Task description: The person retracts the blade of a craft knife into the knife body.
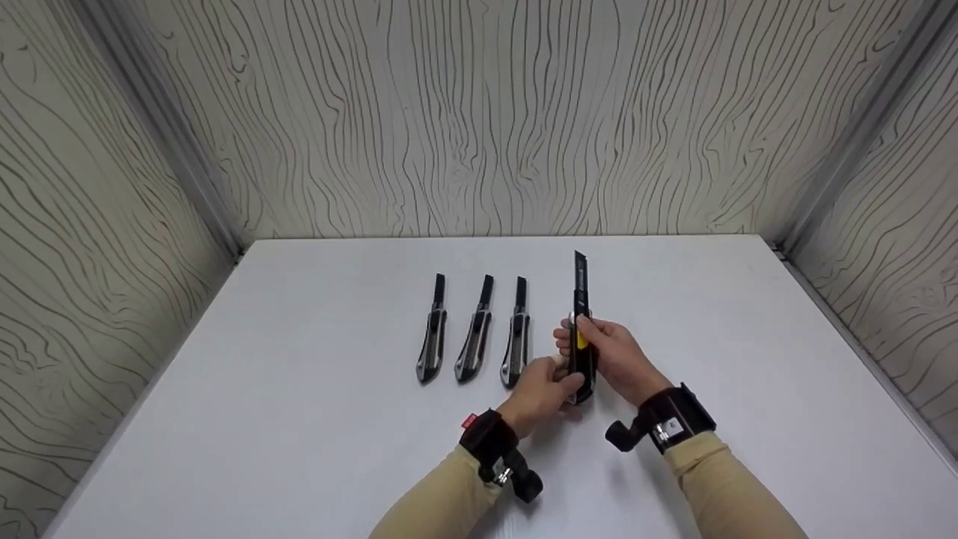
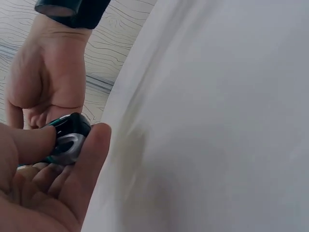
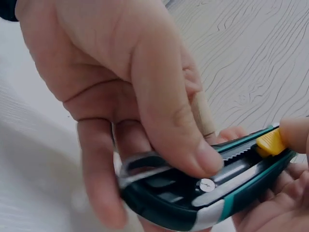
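A dark utility knife (image 1: 581, 359) with a yellow slider (image 3: 271, 142) stands between both hands, its long dark blade (image 1: 581, 271) extended toward the back wall. My left hand (image 1: 540, 393) pinches the butt end, its thumb on the body near a screw (image 3: 207, 185). My right hand (image 1: 617, 358) grips the upper handle, with the thumb at the slider. The left wrist view shows the knife's butt loop (image 2: 68, 147) between the left thumb and fingers; the blade is hidden there. Just left of the hands lies a similar grey and black knife (image 1: 516, 340).
Two more grey and black knives, one in the middle (image 1: 474, 340) and one at the far left (image 1: 432, 340), lie side by side on the white table (image 1: 299, 419), blades toward the back. Wood-patterned panels (image 1: 479, 120) enclose the table at the back and sides.
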